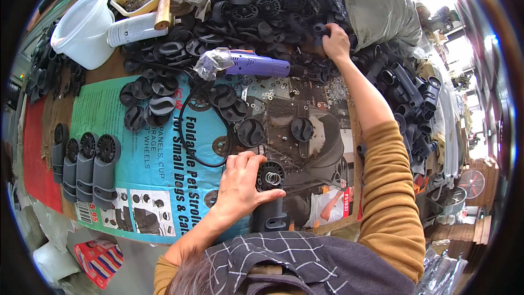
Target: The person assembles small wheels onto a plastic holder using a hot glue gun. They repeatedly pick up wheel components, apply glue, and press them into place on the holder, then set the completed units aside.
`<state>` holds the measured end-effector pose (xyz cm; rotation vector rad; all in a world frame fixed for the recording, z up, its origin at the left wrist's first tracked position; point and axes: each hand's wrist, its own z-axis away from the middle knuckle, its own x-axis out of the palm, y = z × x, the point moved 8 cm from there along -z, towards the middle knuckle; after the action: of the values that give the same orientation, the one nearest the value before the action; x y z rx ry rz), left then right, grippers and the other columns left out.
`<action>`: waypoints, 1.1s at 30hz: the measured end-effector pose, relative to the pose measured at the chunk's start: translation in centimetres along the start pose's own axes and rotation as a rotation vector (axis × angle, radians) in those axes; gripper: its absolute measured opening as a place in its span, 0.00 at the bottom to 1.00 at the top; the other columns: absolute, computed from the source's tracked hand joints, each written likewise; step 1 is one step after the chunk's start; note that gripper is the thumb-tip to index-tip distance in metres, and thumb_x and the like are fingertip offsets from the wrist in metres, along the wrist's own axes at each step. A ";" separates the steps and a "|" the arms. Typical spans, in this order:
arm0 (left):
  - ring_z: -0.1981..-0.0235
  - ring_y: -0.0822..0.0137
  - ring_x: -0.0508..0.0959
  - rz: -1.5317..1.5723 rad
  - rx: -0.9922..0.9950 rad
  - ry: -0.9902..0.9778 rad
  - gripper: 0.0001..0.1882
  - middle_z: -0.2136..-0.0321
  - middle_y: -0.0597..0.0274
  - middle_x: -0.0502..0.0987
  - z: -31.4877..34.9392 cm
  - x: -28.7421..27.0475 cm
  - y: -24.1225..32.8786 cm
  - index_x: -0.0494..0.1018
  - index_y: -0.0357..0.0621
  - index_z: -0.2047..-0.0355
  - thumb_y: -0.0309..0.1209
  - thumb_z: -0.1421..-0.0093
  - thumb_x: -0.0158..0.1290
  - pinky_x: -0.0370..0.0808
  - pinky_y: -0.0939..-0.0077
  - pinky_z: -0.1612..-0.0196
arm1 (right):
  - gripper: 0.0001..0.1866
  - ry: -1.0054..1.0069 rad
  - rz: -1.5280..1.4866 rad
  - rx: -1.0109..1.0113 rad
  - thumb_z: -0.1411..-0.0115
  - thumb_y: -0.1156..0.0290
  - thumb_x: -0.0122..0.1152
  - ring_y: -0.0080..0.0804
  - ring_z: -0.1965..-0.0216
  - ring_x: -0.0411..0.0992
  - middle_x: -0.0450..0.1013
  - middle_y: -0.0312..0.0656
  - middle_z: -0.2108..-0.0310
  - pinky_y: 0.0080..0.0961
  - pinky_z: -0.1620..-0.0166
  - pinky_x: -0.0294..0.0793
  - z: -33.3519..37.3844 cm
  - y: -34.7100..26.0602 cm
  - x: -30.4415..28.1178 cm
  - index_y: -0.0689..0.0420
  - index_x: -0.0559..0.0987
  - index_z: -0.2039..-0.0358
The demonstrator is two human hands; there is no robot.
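Observation:
My left hand (240,186) rests on the cardboard with thumb and fingers around a dark plastic joint piece (265,170), whose round ribbed end faces up. A silvery coil spring (272,178) sits in that round end. At the far side, my stretched right arm ends at the heap of black plastic parts (267,8). There my right hand (337,43) has its fingers closed on a small black plastic part (320,31). A black round knob (302,129) and another knob (251,132) lie just beyond my left hand.
Finished-looking grey joint pieces (87,166) stand in a row at left. A purple power screwdriver (256,64) with a black cable lies mid-table. Farther back are a white bucket (84,27), a hammer (163,11), a tray of small hardware (137,0) and a plastic bag (376,5).

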<state>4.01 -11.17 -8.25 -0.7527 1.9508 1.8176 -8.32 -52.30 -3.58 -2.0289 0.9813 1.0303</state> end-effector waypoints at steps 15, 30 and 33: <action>0.67 0.75 0.76 0.739 -0.052 0.149 0.18 0.67 0.62 0.79 0.8 -2.7 1.7 0.74 0.35 0.52 0.38 0.32 0.51 0.74 0.80 0.62 | 0.24 -0.491 -0.678 -0.483 0.49 0.80 0.64 0.52 0.50 0.71 0.69 0.50 0.47 0.39 0.47 0.73 27.1 -21.7 -17.5 0.51 0.76 0.50; 0.44 0.51 0.65 -0.105 -0.013 -0.077 0.44 0.47 0.50 0.69 1.7 0.3 -0.8 0.68 0.39 0.42 0.51 0.55 0.66 0.62 0.60 0.38 | 0.21 -0.341 -0.673 -0.076 0.48 0.74 0.66 0.50 0.48 0.69 0.72 0.50 0.49 0.39 0.44 0.67 30.1 -14.4 -15.9 0.58 0.72 0.53; 0.47 0.52 0.66 -0.092 -0.005 -0.066 0.43 0.50 0.51 0.70 1.8 0.2 -0.8 0.69 0.40 0.43 0.52 0.56 0.66 0.63 0.59 0.41 | 0.22 -0.419 -0.573 -0.312 0.48 0.72 0.65 0.50 0.48 0.69 0.72 0.50 0.50 0.40 0.44 0.67 29.2 -18.3 -15.5 0.58 0.73 0.51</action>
<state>4.20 -9.41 -9.17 -0.7623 1.8399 1.7711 -10.06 -14.67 -0.53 -2.0277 0.0107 1.2522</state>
